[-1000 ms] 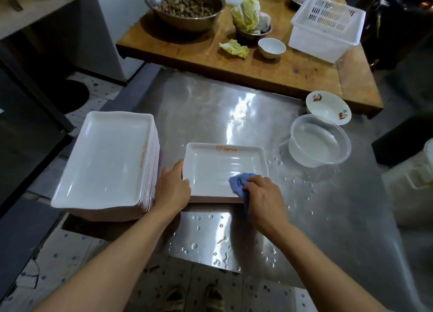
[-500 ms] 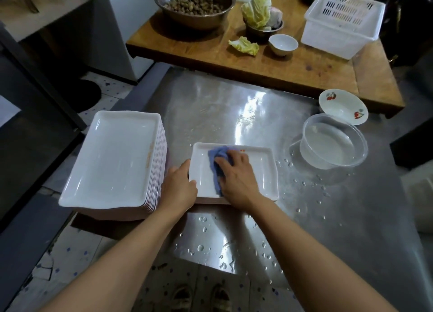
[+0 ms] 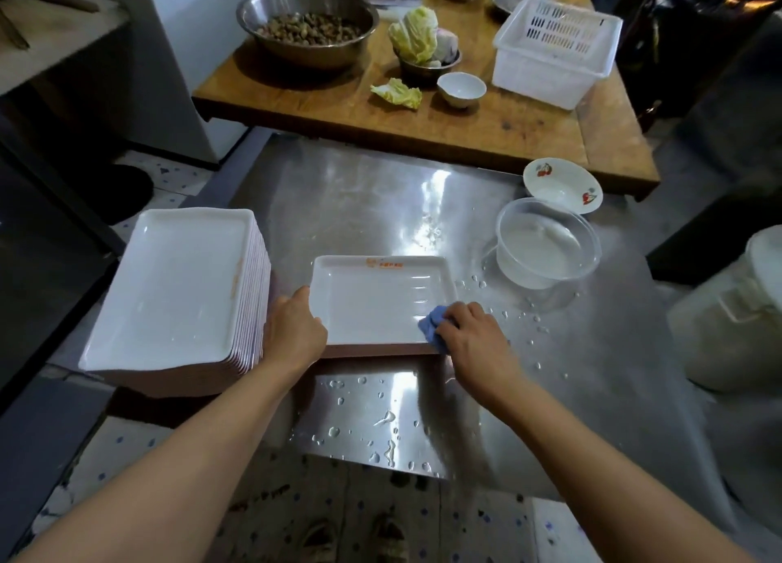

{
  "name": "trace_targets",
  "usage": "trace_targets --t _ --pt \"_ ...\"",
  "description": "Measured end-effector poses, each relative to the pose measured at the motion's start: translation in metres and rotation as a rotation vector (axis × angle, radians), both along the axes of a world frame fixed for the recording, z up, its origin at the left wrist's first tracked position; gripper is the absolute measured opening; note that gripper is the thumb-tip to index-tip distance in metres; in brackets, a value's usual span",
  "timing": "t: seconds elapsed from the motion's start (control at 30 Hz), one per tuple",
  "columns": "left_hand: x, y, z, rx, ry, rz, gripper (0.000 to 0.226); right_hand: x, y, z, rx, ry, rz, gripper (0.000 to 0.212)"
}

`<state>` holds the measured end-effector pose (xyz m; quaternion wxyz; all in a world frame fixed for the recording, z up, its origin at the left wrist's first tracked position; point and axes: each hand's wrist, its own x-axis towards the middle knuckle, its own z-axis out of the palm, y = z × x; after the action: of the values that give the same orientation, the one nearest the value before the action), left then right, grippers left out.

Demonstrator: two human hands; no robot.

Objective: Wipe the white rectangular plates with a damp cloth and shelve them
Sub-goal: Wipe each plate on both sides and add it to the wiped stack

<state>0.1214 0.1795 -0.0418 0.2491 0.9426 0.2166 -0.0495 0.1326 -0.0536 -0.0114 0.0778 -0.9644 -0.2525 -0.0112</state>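
Fingers (image 3: 459, 315) of the right hand (image 3: 474, 338) curl round one blue cloth (image 3: 429, 327), scrubbing the lower-right corner of a single plate (image 3: 376, 300) at frame centre; one tall stack of plates (image 3: 177, 292) waits left, too many to count, while the left hand (image 3: 294, 330) grips the plate's edge, likely steadying it.

Two bare forearms, no sleeves visible, sandalled feet (image 3: 355, 537) below
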Motion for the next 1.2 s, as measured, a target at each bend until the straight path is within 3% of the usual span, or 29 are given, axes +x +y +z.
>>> trace_targets --t 0.17,0.33,0.47,0.7,0.83,0.93,1.07,1.2 --pt "-0.018 -0.022 0.019 0.205 -0.022 -0.016 0.05 -0.003 -0.021 0.0 0.194 0.156 -0.265 0.019" --pt "-0.021 -0.051 0.012 0.275 -0.246 -0.415 0.048 -0.005 -0.034 0.028 0.505 0.127 -0.373 0.018" --pt "-0.012 -0.065 -0.004 0.378 -0.184 -0.561 0.058 -0.008 -0.039 0.027 0.554 0.15 -0.403 0.019" --pt "-0.015 -0.064 -0.016 0.332 -0.271 -0.587 0.041 -0.017 -0.043 0.023 0.617 0.128 -0.403 0.018" --pt "-0.014 -0.06 -0.01 0.34 -0.279 -0.575 0.02 -0.02 -0.043 0.022 0.615 0.141 -0.42 0.018" --pt "-0.016 -0.057 -0.007 0.314 -0.304 -0.554 0.03 -0.022 -0.044 0.021 0.62 0.142 -0.426 0.016" --pt "-0.019 -0.059 0.005 0.312 -0.353 -0.551 0.017 -0.022 -0.047 0.024 0.616 0.131 -0.442 0.014" --pt "-0.01 -0.059 0.033 0.314 -0.397 -0.508 0.028 -0.021 -0.049 0.035 0.65 0.067 -0.507 0.013"
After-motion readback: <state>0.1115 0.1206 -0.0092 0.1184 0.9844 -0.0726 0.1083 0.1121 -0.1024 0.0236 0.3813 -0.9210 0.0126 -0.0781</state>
